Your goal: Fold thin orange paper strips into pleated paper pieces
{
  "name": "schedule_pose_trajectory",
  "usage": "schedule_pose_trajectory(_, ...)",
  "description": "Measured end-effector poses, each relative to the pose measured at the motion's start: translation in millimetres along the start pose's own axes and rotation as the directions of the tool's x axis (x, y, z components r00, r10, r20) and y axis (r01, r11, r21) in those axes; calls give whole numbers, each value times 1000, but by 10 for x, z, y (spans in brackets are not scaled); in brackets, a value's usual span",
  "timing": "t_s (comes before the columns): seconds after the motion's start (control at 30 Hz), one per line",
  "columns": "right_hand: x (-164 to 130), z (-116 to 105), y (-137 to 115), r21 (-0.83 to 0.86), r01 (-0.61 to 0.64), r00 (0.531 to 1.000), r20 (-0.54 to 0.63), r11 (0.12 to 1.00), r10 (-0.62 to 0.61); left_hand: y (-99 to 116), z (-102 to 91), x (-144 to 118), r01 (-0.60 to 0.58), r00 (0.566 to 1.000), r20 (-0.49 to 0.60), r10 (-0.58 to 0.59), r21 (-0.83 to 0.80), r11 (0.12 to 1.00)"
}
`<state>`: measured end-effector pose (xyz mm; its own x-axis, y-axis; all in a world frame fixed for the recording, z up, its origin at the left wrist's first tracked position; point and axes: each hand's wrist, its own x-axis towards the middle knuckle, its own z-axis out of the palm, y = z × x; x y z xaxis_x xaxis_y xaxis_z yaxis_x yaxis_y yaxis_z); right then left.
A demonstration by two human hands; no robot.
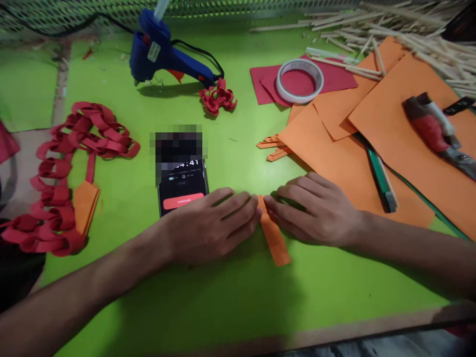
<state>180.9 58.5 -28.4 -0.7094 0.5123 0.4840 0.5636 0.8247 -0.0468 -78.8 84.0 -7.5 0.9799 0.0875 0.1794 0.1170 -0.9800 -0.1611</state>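
Between my two hands lies a narrow orange paper strip [275, 243], its near end resting on the green tabletop. My left hand [223, 220] has its fingers closed on the strip's far end from the left. From the right, the fingertips of my right hand [312, 208] pinch the same end. Just behind my left hand is a phone [182, 183] with a lit timer, partly covered by that hand. Small folded orange paper pieces [275, 146] lie beyond my right hand, beside larger orange paper sheets [330, 153].
A red paper chain [55, 198] lies at the left with folded orange paper [86, 203]. A blue glue gun [167, 54] and a red paper flower [218, 97] are at the back. Right are a tape roll [299, 81], a green cutter [379, 173], pliers [435, 129] and wooden sticks [409, 29].
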Motion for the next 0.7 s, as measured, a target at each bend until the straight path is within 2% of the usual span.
schedule_pose_trajectory(0.27,1,-8,-3,10,3,1000,10,1000,-3,-7,-3,7,4,1000,30,-4,-20,1000)
schedule_pose_trajectory(0.7,-4,3,-2,-8,7,1000,-5,1000,-7,-2,-7,18,17,1000,17,-16,-34,999)
